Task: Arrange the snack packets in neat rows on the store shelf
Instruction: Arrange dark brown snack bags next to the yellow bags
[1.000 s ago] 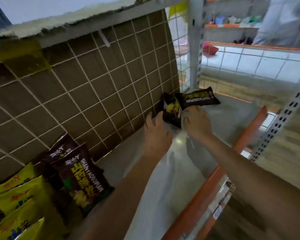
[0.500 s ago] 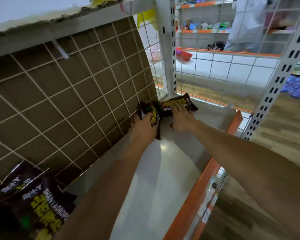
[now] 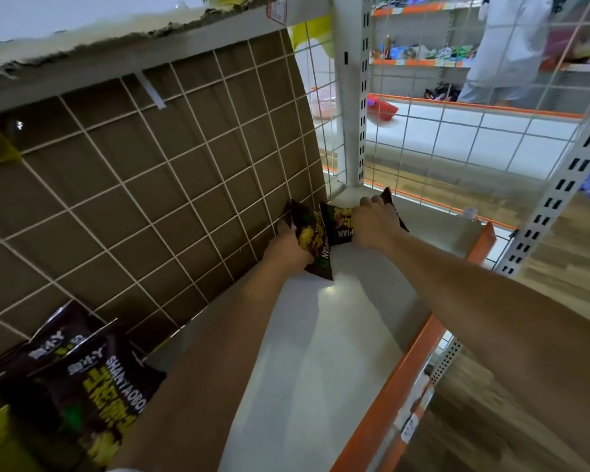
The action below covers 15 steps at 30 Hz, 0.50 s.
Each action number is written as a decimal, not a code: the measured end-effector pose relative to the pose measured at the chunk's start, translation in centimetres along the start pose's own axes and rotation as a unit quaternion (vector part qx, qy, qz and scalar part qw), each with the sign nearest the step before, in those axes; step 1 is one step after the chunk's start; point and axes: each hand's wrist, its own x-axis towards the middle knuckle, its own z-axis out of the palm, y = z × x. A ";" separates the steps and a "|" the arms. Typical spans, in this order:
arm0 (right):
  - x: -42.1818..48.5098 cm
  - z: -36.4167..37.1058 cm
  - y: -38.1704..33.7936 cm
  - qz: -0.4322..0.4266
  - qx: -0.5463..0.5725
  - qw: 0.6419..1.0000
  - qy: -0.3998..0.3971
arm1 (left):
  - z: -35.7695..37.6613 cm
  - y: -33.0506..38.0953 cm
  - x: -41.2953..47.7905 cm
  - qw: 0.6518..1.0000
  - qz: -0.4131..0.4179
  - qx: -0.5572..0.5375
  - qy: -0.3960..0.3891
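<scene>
Black, crinkly snack packet (image 3: 315,247) stands in the shelf's (image 3: 321,352) far corner against the wire-grid back (image 3: 206,143). The left hand (image 3: 286,250) holds its edge in a closed grip. The right hand (image 3: 372,223) curls over a second packet (image 3: 341,221). Both are likely light, soft and slippery, so hold them by the sealed edges.

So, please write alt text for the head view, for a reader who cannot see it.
At the far corner of a white shelf, the left hand grips one dark snack packet by the wire grid back, and the right hand holds a second packet beside it. More dark packets stand at near left.
</scene>
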 end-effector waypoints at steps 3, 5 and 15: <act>-0.5 -0.2 -0.2 -0.022 -0.032 0.999 0.026 | -0.8 -0.7 -0.3 0.996 -0.038 -0.037 -0.075; -0.8 -0.2 -0.2 -0.038 -0.032 0.999 0.020 | -1.3 -1.2 -1.2 0.990 -0.066 -0.058 -0.107; -6.5 0.1 -4.0 0.024 0.213 0.966 -0.143 | -2.0 -5.2 -6.5 0.940 -0.121 -0.310 -0.078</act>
